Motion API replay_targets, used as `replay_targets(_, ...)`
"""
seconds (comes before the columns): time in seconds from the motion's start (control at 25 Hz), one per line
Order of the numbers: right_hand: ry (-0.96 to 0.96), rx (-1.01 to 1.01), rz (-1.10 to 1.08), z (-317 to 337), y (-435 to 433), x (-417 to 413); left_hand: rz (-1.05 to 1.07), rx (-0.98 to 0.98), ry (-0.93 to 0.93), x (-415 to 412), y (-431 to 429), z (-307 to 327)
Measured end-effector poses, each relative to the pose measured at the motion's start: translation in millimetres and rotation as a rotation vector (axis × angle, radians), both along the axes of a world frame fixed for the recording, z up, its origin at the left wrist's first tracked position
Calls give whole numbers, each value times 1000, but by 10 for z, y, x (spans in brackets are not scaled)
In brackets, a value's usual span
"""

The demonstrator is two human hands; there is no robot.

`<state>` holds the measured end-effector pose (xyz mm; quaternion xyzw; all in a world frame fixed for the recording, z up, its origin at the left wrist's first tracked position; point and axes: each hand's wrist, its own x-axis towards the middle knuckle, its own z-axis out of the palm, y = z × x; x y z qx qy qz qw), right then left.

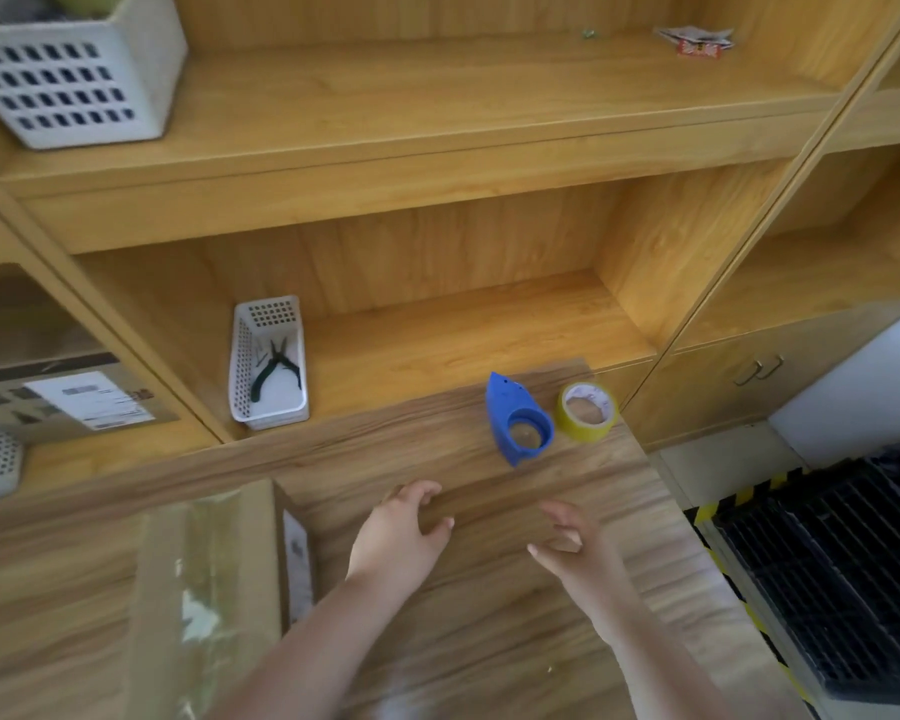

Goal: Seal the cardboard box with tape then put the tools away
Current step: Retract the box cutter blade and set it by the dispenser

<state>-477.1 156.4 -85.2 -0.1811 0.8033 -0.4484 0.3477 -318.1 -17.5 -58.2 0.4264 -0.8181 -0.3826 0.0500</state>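
Fingers (427, 493) of my left hand (401, 532) are loosely curled and spread, holding nothing, and those of my right hand (567, 537) are likewise half open and empty, both hovering over the counter (489, 641). Down at the lower left sits the cardboard box (209, 589), its top already glossy with clear tape (198, 605) along the seam, so I judge the sealing done and the tidying-up in hand. Ahead of my hands, near the counter's far edge, stands the blue tape dispenser (515, 420), and just beside it on the right the yellow-green tape roll (586, 412); I cannot tell whether the two touch. Beyond them, on the lower shelf (437, 350), a small white perforated basket (268, 366) holds a pair of dark pliers (276, 371), which looks the likely home for the tools, though that is my guess. To do this well I would reach one hand to each item, left to the dispenser and right to the roll, gripping the dispenser by its body and keeping clear of its pointed end, where a blade may sit. I would lift both straight up before carrying them left, so neither knocks the other off the counter's edge. A larger white basket (74, 80) sits on the upper shelf.
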Motion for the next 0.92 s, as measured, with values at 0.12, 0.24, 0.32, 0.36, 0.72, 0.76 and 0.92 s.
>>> replay_targets(0.12,13,-6,23,62,44,368,-9,88,52,324,99,64)
replay_targets(0.24,-1,13,58,65,148,697,-80,183,94,654,277,84)
replay_targets(0.32,-10,11,63,15,222,882,-91,214,105,863,383,62)
replay_targets(0.36,-10,14,66,-13,247,989,-86,227,104,981,422,39)
replay_targets(0.72,-7,90,109,-194,276,1715,-56,333,111,1620,671,-158)
replay_targets(0.76,-11,91,104,-206,289,1768,-58,338,107,1660,697,-186)
replay_targets(0.92,-25,94,90,-246,352,1933,-35,347,88,1811,760,-277)
